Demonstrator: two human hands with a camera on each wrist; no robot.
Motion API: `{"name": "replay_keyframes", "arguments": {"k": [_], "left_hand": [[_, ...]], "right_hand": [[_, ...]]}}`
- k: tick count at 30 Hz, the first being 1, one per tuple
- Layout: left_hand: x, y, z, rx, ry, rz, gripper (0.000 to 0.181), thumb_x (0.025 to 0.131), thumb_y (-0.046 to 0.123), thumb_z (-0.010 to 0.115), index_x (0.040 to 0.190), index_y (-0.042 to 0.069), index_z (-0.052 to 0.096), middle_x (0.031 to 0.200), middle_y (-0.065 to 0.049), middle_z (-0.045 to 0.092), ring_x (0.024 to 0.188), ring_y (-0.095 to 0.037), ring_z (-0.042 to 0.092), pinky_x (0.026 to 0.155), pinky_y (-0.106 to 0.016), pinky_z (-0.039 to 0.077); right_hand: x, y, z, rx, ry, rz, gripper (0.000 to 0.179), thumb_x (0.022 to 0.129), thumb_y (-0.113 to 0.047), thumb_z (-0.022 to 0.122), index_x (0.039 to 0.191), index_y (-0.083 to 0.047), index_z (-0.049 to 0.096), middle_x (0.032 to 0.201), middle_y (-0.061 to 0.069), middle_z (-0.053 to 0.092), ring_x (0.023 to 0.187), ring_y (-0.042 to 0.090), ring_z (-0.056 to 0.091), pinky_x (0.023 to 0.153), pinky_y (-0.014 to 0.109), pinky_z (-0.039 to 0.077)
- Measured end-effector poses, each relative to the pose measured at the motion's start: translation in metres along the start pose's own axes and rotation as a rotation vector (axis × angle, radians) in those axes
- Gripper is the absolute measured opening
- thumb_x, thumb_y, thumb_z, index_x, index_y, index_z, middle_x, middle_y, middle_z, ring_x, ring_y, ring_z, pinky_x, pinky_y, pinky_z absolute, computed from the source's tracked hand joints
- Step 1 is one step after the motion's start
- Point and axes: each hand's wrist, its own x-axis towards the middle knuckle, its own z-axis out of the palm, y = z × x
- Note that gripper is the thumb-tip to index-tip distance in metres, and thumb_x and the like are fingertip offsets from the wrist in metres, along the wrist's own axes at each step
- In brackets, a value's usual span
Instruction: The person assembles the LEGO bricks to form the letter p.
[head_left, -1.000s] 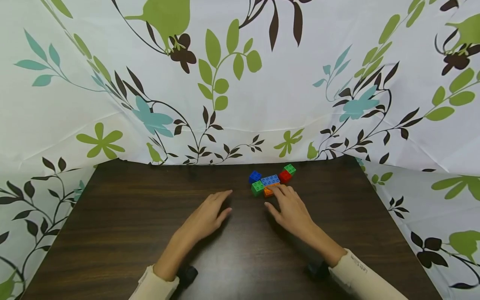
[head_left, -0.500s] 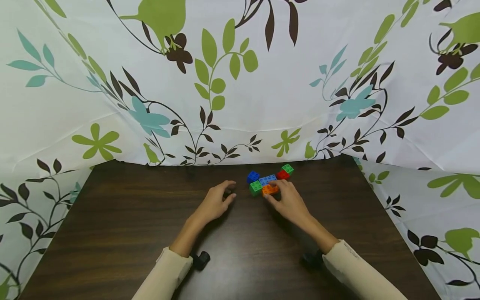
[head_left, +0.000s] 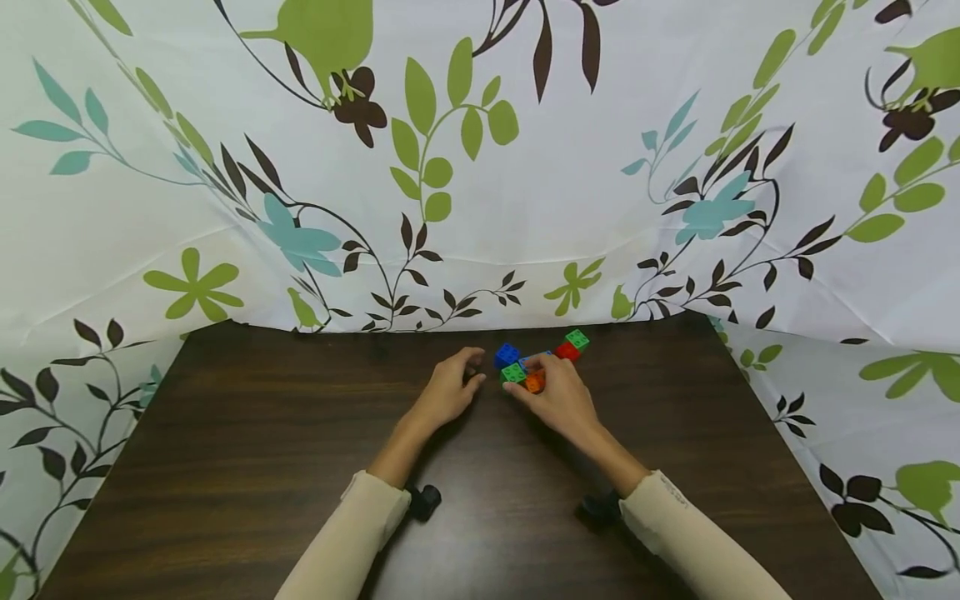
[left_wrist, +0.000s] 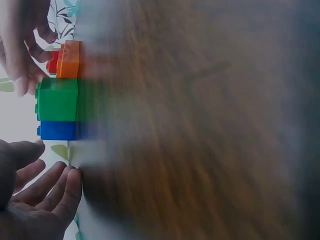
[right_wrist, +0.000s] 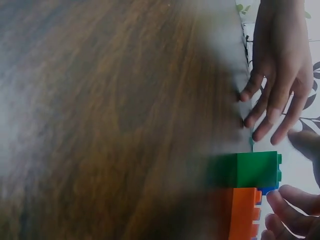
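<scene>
A small cluster of toy building bricks lies near the far side of the table. Its near part has a green brick [head_left: 513,374] next to an orange brick [head_left: 535,382], with a dark blue brick [head_left: 507,355] behind the green one. My right hand [head_left: 564,398] is over the cluster, thumb near the green brick and fingers across a lighter blue brick that they partly hide. In the right wrist view its parted fingertips [right_wrist: 285,205] are beside the studs of the orange brick [right_wrist: 243,214]. Just left of the bricks, my left hand [head_left: 447,390] has loosely bent fingers and holds nothing.
Behind the right hand are a red brick [head_left: 567,350] and a second green brick [head_left: 577,339]. The dark wooden table [head_left: 247,450] ends at a patterned cloth [head_left: 585,183] hanging behind it. Black wrist cameras sit beneath both forearms.
My right hand has shifted left, from the orange brick toward the near green brick. The left hand has moved right and forward, closer to the cluster. The bricks keep their arrangement.
</scene>
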Motion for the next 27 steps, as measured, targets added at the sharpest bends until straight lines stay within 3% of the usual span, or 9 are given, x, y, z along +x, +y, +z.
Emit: {"name": "replay_keyframes", "arguments": {"k": [7, 13, 18, 27], "left_hand": [[0.017, 0.005, 0.009, -0.007, -0.057, -0.02, 0.048, 0.102, 0.001, 0.069, 0.149, -0.003, 0.055, 0.134, -0.026, 0.069, 0.119, -0.039, 0.069, 0.104, -0.052, 0.058], [0.027, 0.009, 0.015, 0.055, -0.101, 0.002, 0.055, 0.102, -0.002, 0.067, 0.155, 0.001, 0.051, 0.138, -0.027, 0.065, 0.123, -0.04, 0.067, 0.106, -0.054, 0.056], [0.032, 0.011, 0.016, 0.094, -0.125, 0.017, 0.053, 0.104, -0.002, 0.065, 0.156, 0.005, 0.054, 0.144, -0.026, 0.062, 0.135, -0.041, 0.061, 0.116, -0.055, 0.051], [0.035, 0.015, 0.018, 0.144, -0.103, -0.026, 0.045, 0.104, 0.001, 0.067, 0.148, 0.01, 0.061, 0.142, -0.023, 0.065, 0.133, -0.039, 0.064, 0.113, -0.053, 0.053]], "right_hand": [[0.0, -0.004, 0.007, -0.028, 0.021, 0.026, 0.058, 0.088, -0.056, 0.086, 0.121, -0.009, 0.075, 0.119, 0.01, 0.077, 0.104, 0.026, 0.072, 0.078, 0.05, 0.064], [0.0, -0.004, 0.011, -0.065, 0.048, 0.03, 0.051, 0.088, -0.05, 0.088, 0.118, -0.011, 0.074, 0.116, 0.008, 0.077, 0.105, 0.027, 0.068, 0.076, 0.051, 0.063], [0.0, -0.003, 0.013, -0.059, 0.042, 0.026, 0.044, 0.089, -0.041, 0.089, 0.118, -0.011, 0.074, 0.116, 0.007, 0.078, 0.103, 0.027, 0.066, 0.072, 0.049, 0.061], [0.001, -0.002, 0.013, -0.097, 0.03, 0.008, 0.043, 0.088, -0.04, 0.089, 0.118, -0.013, 0.074, 0.115, 0.006, 0.077, 0.104, 0.027, 0.065, 0.074, 0.051, 0.061]]}}
